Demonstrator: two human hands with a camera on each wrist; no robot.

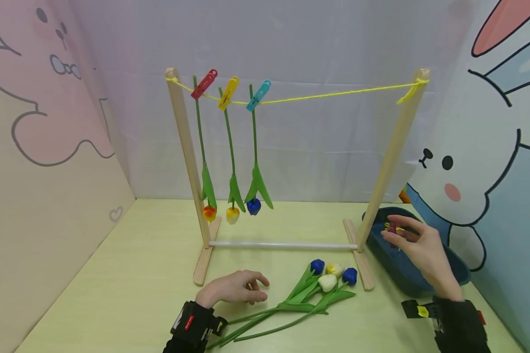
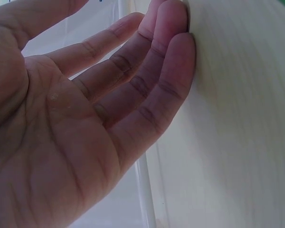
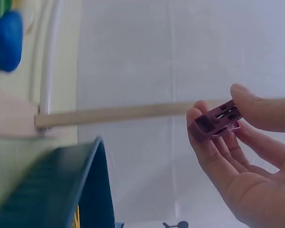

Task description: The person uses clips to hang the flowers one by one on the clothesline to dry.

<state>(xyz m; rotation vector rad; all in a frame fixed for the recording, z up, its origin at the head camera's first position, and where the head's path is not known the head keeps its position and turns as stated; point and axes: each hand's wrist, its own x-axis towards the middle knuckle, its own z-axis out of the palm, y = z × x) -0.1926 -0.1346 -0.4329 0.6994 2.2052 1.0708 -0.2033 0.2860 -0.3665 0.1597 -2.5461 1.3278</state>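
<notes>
The right hand (image 1: pixel 424 250) pinches a plum-coloured clothespin (image 3: pixel 214 121) with rectangular openings, above the blue basin (image 1: pixel 408 280). The left hand (image 1: pixel 235 288) curves loosely near tulips (image 1: pixel 297 307); its wristband's red mark (image 1: pixel 189 322), perhaps a label, is unreadably small.

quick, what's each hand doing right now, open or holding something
Left hand: open, fingers relaxed, holding nothing.
Right hand: closed on a maroon clothespin, pinched between thumb and fingers.

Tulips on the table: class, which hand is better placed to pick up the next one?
Probably the left hand: it is empty and close to the loose tulips, while the right hand pinches a clothespin.
</notes>
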